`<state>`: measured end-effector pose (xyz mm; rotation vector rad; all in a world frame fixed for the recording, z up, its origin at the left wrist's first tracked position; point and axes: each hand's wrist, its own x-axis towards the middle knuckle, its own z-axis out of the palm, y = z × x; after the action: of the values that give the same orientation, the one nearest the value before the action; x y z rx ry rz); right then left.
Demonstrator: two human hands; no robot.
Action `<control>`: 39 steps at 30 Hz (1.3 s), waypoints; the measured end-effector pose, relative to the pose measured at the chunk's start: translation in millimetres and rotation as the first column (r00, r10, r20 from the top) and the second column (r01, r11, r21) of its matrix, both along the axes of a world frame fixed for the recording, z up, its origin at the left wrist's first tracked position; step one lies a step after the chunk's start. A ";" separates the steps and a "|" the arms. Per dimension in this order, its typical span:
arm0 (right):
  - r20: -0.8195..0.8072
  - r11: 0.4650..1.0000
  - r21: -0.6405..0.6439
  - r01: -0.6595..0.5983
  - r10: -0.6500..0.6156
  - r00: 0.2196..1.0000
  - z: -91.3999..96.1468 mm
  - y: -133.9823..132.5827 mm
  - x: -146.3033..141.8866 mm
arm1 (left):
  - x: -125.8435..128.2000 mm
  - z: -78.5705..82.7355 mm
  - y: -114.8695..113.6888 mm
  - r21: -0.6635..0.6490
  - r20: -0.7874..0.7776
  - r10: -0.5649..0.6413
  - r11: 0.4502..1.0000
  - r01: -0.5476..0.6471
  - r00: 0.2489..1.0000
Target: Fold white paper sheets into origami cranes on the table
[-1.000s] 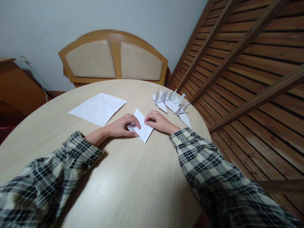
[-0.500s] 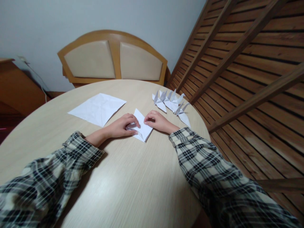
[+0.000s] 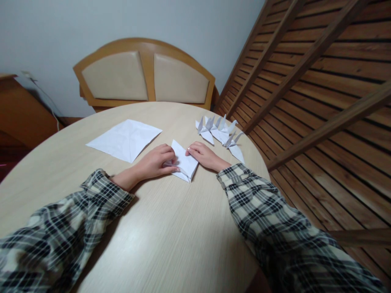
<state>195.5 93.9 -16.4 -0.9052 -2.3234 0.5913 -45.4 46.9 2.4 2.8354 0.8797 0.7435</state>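
A small folded sheet of white paper (image 3: 187, 163) lies on the table between my two hands. My left hand (image 3: 159, 161) pinches its left corner, with curled fingers above and the thumb along the lower flap. On the other side, my right hand (image 3: 205, 155) grips the upper right edge between thumb and fingers. The paper's near flap is slightly lifted, and its far tip points away from me. Part of the left corner is hidden under my left fingers.
A larger creased white paper sheet (image 3: 125, 140) lies at the left on the round wooden table (image 3: 152, 228). Several folded paper cranes (image 3: 218, 129) stand at the right. Behind are a padded headboard (image 3: 146, 73) and, to the right, a slatted wooden wall (image 3: 320, 101).
My left fingers have curled in more on the paper's left corner. The folded paper has turned slightly, its near tip shifting right. My right fingers have flattened onto its edge.
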 end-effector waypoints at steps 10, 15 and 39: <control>-0.021 0.997 -0.077 0.003 -0.005 1.000 3.2 -5.0 -0.7 | -3.0 0.0 1.5 0.090 0.050 0.062 0.994 -0.066 0.997; -0.022 0.994 -0.107 0.021 -0.024 0.999 4.5 -5.7 -1.0 | -2.9 1.2 -0.3 0.098 -0.004 0.060 0.993 -0.059 0.998; 0.048 0.997 -0.067 -0.035 0.039 0.998 9.7 -8.5 -0.3 | -6.8 -11.5 12.8 -0.178 0.113 0.366 0.922 -0.344 0.924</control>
<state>195.2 85.5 -6.7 -0.9182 -2.3812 0.6723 -52.2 59.7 -9.1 2.4777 1.3830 0.8612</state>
